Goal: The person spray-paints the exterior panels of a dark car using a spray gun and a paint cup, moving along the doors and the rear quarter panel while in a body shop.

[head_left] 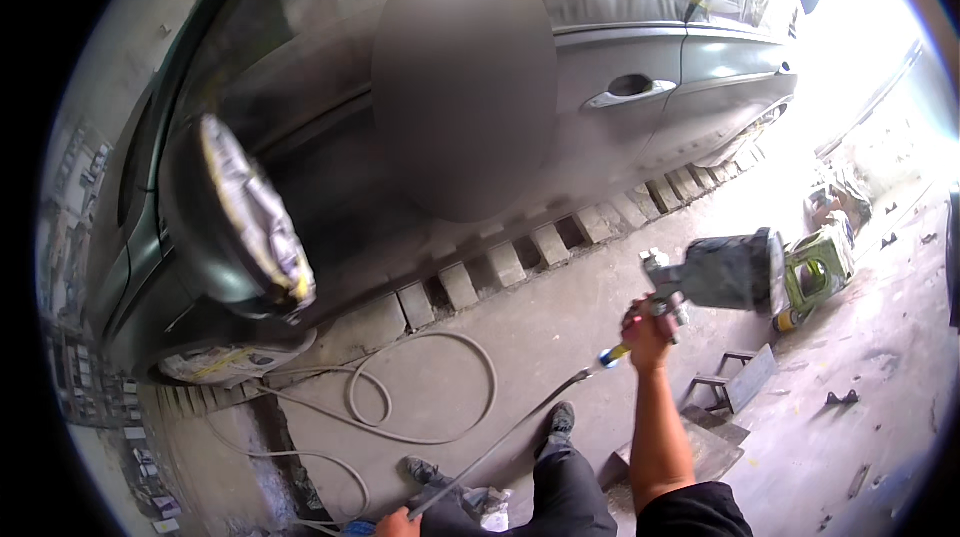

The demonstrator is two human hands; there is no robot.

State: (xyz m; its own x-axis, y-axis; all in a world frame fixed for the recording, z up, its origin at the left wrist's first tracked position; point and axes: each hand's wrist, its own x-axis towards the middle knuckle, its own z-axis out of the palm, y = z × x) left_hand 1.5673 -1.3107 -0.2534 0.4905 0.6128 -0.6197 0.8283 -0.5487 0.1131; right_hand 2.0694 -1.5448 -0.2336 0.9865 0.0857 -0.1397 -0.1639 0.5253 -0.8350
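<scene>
Gripping the spray gun (668, 279) at its handle, the right hand (650, 329) is closed around it, well above the floor (535, 352) and to the right of the person's feet. The dark cup (730, 272) extends to the right of the gun. The left hand (399, 525), partly cut off at the lower edge, is closed on the hose (490, 433), which runs up toward the gun handle; further loops lie on the floor. Beyond stands a car (625, 147) with covered windows and a covered side mirror (250, 207).
</scene>
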